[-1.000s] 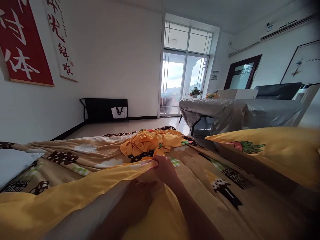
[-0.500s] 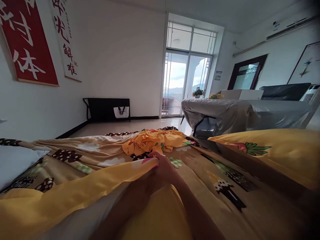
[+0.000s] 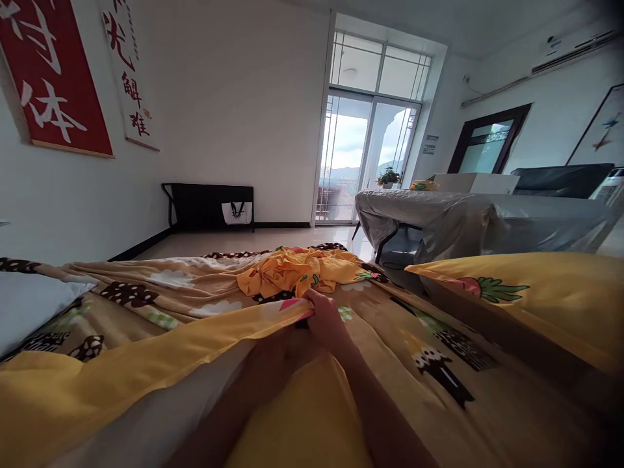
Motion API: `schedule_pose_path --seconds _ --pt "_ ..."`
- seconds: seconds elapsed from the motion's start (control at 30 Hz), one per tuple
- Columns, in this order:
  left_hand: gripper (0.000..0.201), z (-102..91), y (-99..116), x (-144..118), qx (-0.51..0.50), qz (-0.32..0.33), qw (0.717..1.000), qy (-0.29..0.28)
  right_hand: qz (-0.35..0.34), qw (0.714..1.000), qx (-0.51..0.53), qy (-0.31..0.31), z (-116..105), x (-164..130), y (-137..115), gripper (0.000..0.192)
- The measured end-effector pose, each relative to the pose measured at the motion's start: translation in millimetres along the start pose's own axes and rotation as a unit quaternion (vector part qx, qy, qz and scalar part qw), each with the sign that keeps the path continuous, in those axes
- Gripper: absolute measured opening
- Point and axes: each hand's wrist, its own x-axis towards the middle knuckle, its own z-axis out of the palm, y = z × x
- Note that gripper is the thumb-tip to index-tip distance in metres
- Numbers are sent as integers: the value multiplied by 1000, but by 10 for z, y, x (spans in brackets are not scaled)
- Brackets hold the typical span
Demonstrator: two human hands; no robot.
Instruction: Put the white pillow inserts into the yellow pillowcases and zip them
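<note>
Head view: right hand (image 3: 325, 320) pinches the yellow sheet (image 3: 146, 364) edge at mid-bed (image 3: 487, 364), left hand (image 3: 273, 357) shadowed beneath it, grip unreadable; a one-point hold risks the edge slipping or snagging the crumpled cloth (image 3: 297, 272) beyond.
</note>
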Motion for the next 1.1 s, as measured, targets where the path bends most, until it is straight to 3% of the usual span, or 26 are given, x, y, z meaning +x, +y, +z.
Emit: schedule_pose_path --seconds 0.17,0.37,0.53,0.77,0.9,1.0,1.1 --pt "76 -28 9 14 25 -1 1000 -6 37 997 60 25 75 57 63 27" --pt "73 -25 123 -37 115 -33 993 -4 14 991 133 14 60 56 79 19" --pt "53 35 178 -73 192 5 981 20 -18 984 178 -13 5 44 78 28" --pt "48 -95 198 -138 136 111 984 1 -73 972 222 4 -70 12 57 38" --pt "23 -147 161 -157 39 47 998 2 -67 975 205 49 -90 -11 7 41" --pt "24 -149 145 -137 -5 -4 1000 13 -74 974 200 72 -62 -9 2 46" --pt "26 -150 126 -98 -22 -5 1000 7 -82 974 185 105 -13 8 23 48"
